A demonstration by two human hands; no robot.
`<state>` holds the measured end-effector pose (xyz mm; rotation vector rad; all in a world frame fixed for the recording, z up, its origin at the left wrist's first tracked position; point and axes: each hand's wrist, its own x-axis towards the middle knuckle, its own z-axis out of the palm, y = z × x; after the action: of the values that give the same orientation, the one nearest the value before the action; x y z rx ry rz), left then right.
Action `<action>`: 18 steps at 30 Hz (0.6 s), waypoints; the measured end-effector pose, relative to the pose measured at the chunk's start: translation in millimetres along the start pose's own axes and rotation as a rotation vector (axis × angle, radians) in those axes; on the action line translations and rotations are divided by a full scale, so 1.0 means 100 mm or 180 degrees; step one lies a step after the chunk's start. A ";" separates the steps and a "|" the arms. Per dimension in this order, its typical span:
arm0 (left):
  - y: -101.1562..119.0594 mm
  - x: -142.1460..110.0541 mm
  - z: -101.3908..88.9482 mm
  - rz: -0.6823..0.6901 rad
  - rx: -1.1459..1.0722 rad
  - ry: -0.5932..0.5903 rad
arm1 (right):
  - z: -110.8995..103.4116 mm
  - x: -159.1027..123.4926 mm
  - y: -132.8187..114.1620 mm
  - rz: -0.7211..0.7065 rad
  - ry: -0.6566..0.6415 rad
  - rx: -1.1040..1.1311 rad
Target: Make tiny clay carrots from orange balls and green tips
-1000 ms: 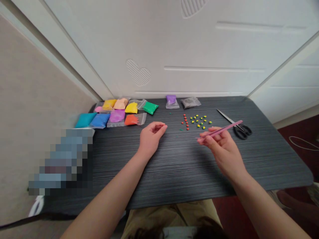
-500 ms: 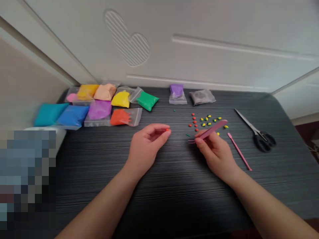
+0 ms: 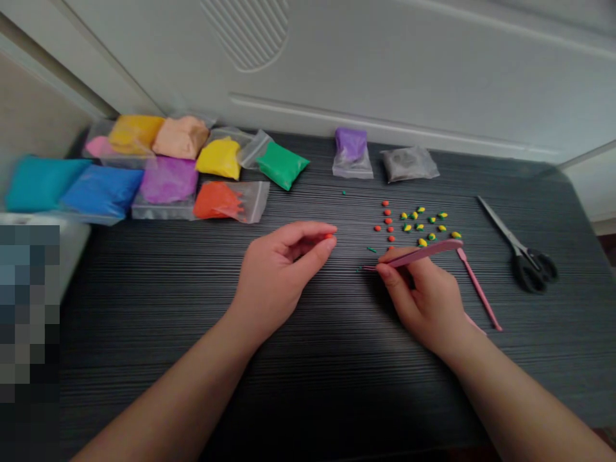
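Note:
My left hand (image 3: 283, 266) pinches a small red clay piece (image 3: 329, 237) between thumb and forefinger. Pink tweezers (image 3: 423, 253) are in my right hand (image 3: 423, 295), their tips pointing left toward my left hand. By the tips lies a tiny dark green bit (image 3: 358, 269); whether they grip it I cannot tell. Just above it rests a thin green clay strip (image 3: 372, 249). Several red clay pieces (image 3: 387, 221) sit in a rough column behind my right hand. Beside them are scattered several yellow-and-green clay pieces (image 3: 420, 227), the nearest close to the tweezers.
Several bags of coloured clay crowd the back left, among them an orange-red bag (image 3: 219, 200) and a green bag (image 3: 282, 165). A purple bag (image 3: 351, 146) and a grey bag (image 3: 409, 164) lie along the back. Right of my hand are a pink stick tool (image 3: 479, 289) and scissors (image 3: 522, 250).
The camera view has tilted down and come nearer. The tweezer tips now point more level to the left, with a tiny green bit at them. My left hand keeps its pinch on the red piece.

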<state>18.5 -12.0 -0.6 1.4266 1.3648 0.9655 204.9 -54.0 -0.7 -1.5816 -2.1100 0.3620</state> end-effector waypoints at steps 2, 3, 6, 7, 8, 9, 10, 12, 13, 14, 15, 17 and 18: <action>0.00 0.00 0.00 0.0028 0.0002 -0.0017 | 0.01 0.00 0.00 -0.0003 -0.0006 -0.0023; 0.00 0.00 0.00 0.0039 0.0008 -0.0018 | 0.01 0.00 0.00 -0.0005 -0.0011 -0.0040; 0.01 0.00 0.00 0.0036 0.0017 0.0003 | 0.02 -0.01 0.00 0.0000 -0.0007 -0.0084; 0.02 -0.01 0.01 0.0030 0.0017 0.0011 | 0.02 -0.01 0.00 0.0003 0.0001 -0.0092; 0.02 -0.01 0.01 0.0028 0.0015 0.0017 | 0.03 -0.01 0.00 0.0005 0.0006 -0.0099; 0.02 -0.01 0.01 0.0033 0.0012 0.0024 | 0.03 -0.01 0.00 0.0005 0.0009 -0.0106; 0.01 -0.01 0.01 0.0042 0.0012 0.0024 | 0.03 -0.01 0.00 0.0007 0.0001 -0.0112; 0.01 -0.01 0.01 0.0073 0.0037 0.0004 | 0.03 -0.01 0.00 0.0006 -0.0031 -0.0118; 0.01 -0.01 0.01 0.0090 0.0060 -0.0012 | 0.03 -0.01 0.00 -0.0006 -0.0039 -0.0111; 0.01 -0.01 0.00 0.0102 0.0085 -0.0029 | 0.03 -0.01 0.00 -0.0021 -0.0047 -0.0105; 0.01 -0.01 0.01 0.0106 0.0102 -0.0040 | 0.03 -0.01 0.00 -0.0035 -0.0050 -0.0099; 0.01 -0.01 0.01 0.0090 0.0078 -0.0019 | 0.04 -0.01 0.00 -0.0059 -0.0049 -0.0096; 0.02 -0.01 0.01 0.0073 0.0045 0.0006 | 0.04 -0.01 0.01 -0.0067 -0.0049 -0.0097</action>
<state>20.1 -13.5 0.6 1.4551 1.3618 0.9740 203.5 -54.3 -4.5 -1.5773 -2.1517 0.3375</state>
